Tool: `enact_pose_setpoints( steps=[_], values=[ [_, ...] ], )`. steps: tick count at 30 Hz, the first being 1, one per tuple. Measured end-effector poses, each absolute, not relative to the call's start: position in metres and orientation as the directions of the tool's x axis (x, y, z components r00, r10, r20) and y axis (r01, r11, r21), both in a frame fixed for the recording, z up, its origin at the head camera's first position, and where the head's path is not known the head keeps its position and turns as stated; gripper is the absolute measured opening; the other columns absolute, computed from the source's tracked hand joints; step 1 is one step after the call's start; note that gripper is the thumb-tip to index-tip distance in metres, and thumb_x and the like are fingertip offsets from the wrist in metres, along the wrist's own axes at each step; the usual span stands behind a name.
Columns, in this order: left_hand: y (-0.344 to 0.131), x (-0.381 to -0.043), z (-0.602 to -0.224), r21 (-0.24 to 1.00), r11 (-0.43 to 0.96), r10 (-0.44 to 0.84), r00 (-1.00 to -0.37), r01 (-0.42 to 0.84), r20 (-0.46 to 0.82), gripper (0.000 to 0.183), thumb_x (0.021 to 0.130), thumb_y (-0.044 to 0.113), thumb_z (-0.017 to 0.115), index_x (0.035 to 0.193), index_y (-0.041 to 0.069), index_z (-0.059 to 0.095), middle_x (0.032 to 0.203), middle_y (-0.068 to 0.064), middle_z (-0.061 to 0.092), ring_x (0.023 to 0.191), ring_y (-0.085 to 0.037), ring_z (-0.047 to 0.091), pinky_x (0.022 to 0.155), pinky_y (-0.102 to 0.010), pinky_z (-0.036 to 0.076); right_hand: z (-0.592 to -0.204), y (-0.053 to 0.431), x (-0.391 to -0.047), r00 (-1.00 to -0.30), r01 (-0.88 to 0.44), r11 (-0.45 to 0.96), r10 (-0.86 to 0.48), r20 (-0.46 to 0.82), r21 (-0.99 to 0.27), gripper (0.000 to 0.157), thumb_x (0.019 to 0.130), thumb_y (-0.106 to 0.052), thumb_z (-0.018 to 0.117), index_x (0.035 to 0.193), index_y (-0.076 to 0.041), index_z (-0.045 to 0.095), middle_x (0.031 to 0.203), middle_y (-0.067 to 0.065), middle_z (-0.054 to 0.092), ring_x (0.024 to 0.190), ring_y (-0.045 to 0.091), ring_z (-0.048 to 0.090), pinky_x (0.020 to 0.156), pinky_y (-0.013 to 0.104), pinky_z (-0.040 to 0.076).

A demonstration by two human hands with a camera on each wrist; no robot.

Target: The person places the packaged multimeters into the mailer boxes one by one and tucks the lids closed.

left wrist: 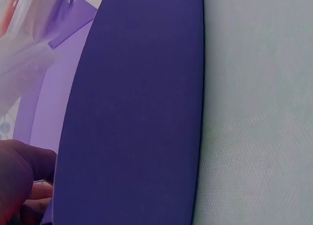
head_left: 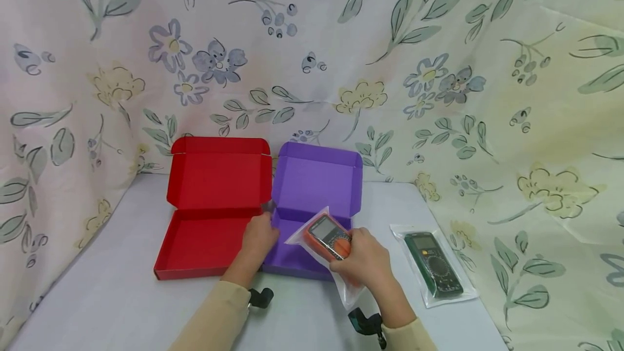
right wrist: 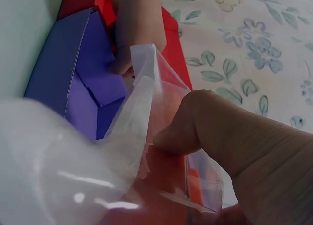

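Observation:
My right hand [head_left: 366, 258] grips an orange multimeter [head_left: 325, 238] sealed in a clear plastic bag [right wrist: 63, 171]. It is tilted above the base of an open purple box [head_left: 317, 180], the screen end farthest from me. In the right wrist view, the thumb presses on the bagged meter's side. At the purple box's left wall, my left hand [head_left: 260, 236] pinches the edge, thumb inside. The left wrist view shows its fingers [left wrist: 17, 173] at the wall, partly cut off by the frame. An open red box [head_left: 214, 180] stands directly left of the purple one.
A green multimeter [head_left: 433, 264] in a clear bag lies on the white table [head_left: 117, 297], near its right edge. Floral fabric [head_left: 312, 58] hangs behind and along both sides. Both box lids stand raised at the back.

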State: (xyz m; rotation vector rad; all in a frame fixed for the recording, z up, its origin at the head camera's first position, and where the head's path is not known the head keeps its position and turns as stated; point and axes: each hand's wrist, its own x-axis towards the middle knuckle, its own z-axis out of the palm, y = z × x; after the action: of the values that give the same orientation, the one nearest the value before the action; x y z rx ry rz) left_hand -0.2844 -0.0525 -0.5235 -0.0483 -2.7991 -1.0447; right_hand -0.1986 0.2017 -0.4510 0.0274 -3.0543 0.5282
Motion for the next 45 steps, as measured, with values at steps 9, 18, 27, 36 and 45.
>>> enact_pose_setpoints(
  steps=[9, 18, 27, 36, 45],
  values=[
    [-0.052, -0.283, -0.523, 0.651, 0.754, -0.013, -0.987, 0.094, 0.158, 0.023, 0.082, 0.006, 0.068, 0.104, -0.004, 0.071, 0.092, -0.022, 0.073, 0.079, -0.04, 0.07, 0.067, -0.052, 0.057, -0.451, 0.198, -0.207, -0.994, -0.111, 0.944, -0.103, 0.042, -0.311, 0.073, 0.061, -0.043, 0.088, 0.117, -0.003, 0.062, 0.094, -0.002, 0.054, 0.079, 0.015, 0.052, 0.062, 0.034, 0.05],
    [-0.053, -0.284, -0.525, 0.651, 0.751, -0.004, -0.986, 0.106, 0.165, 0.017, 0.083, 0.004, 0.068, 0.099, -0.003, 0.068, 0.086, -0.023, 0.071, 0.077, -0.041, 0.069, 0.063, -0.052, 0.055, -0.451, 0.195, -0.218, -0.982, -0.187, 0.943, -0.183, 0.043, -0.274, 0.075, 0.058, -0.044, 0.086, 0.118, -0.005, 0.062, 0.095, -0.003, 0.056, 0.078, 0.014, 0.052, 0.063, 0.035, 0.049],
    [-0.053, -0.285, -0.526, 0.661, 0.743, -0.008, -0.985, 0.108, 0.17, 0.018, 0.082, 0.002, 0.066, 0.099, -0.003, 0.069, 0.085, -0.02, 0.071, 0.072, -0.037, 0.068, 0.06, -0.05, 0.055, -0.452, 0.191, -0.228, -0.963, -0.269, 0.931, -0.267, 0.041, -0.247, 0.08, 0.059, -0.044, 0.091, 0.122, -0.004, 0.061, 0.098, -0.003, 0.056, 0.082, 0.013, 0.051, 0.066, 0.033, 0.049],
    [-0.054, -0.288, -0.525, 0.651, 0.751, -0.01, -0.985, 0.106, 0.172, 0.017, 0.08, 0.003, 0.068, 0.096, -0.002, 0.071, 0.083, -0.02, 0.071, 0.072, -0.037, 0.068, 0.063, -0.05, 0.056, -0.453, 0.186, -0.24, -0.95, -0.309, 0.917, -0.311, 0.03, -0.254, 0.076, 0.06, -0.043, 0.092, 0.12, -0.006, 0.061, 0.097, -0.003, 0.054, 0.082, 0.014, 0.051, 0.067, 0.034, 0.049],
    [-0.055, -0.288, -0.522, 0.656, 0.745, 0.011, -0.986, 0.12, 0.168, 0.016, 0.078, 0.001, 0.067, 0.093, -0.002, 0.069, 0.08, -0.017, 0.07, 0.07, -0.034, 0.065, 0.062, -0.048, 0.054, -0.46, 0.185, -0.252, -0.936, -0.336, 0.902, -0.351, -0.008, -0.272, 0.074, 0.059, -0.039, 0.09, 0.121, -0.008, 0.061, 0.098, -0.004, 0.054, 0.083, 0.014, 0.052, 0.067, 0.034, 0.049]
  ],
)
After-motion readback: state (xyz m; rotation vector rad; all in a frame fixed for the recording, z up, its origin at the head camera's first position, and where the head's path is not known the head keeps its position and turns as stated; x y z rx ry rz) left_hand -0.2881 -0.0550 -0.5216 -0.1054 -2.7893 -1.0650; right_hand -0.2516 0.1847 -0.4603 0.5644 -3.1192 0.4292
